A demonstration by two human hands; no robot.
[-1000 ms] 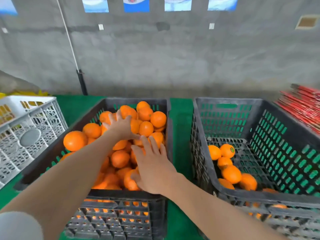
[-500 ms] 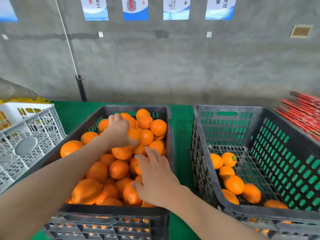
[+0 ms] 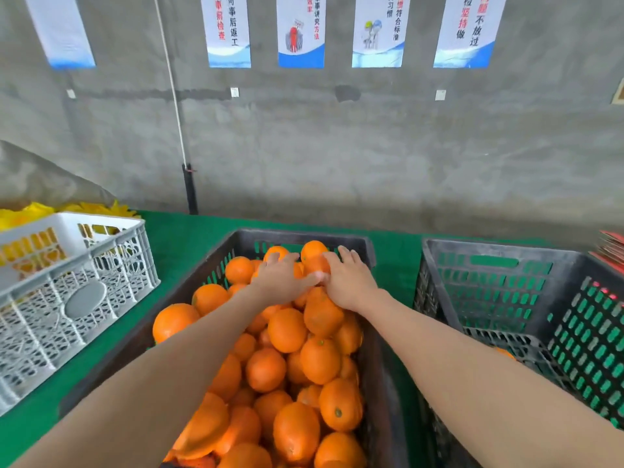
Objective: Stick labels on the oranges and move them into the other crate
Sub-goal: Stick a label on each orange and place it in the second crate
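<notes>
Head camera looks down on a black crate point(image 3: 368, 251) heaped with oranges point(image 3: 287, 329) on the green tabletop point(image 3: 189, 238). Left hand point(image 3: 280, 278) lies on the far fruit, fingers spread and loose, holding nothing I can see. Right hand point(image 3: 351, 282) curves over the topmost orange point(image 3: 314, 253); whether it grips, I can't tell. The second black crate point(image 3: 506, 255) stands just right.

Posters point(image 3: 300, 32) get chopped by the top edge, so their text is only half readable. The white crate point(image 3: 67, 298) runs off the left and the red stack point(image 3: 612, 251) off the right. The right forearm point(image 3: 472, 366) blocks most of the right crate point(image 3: 506, 265) floor, with just an orange sliver point(image 3: 505, 353) showing. The left hand point(image 3: 283, 278) and right hand point(image 3: 349, 282) lie palm-down on the pile point(image 3: 287, 332), so I can't tell if the fingers point(image 3: 347, 253) grip anything.
</notes>
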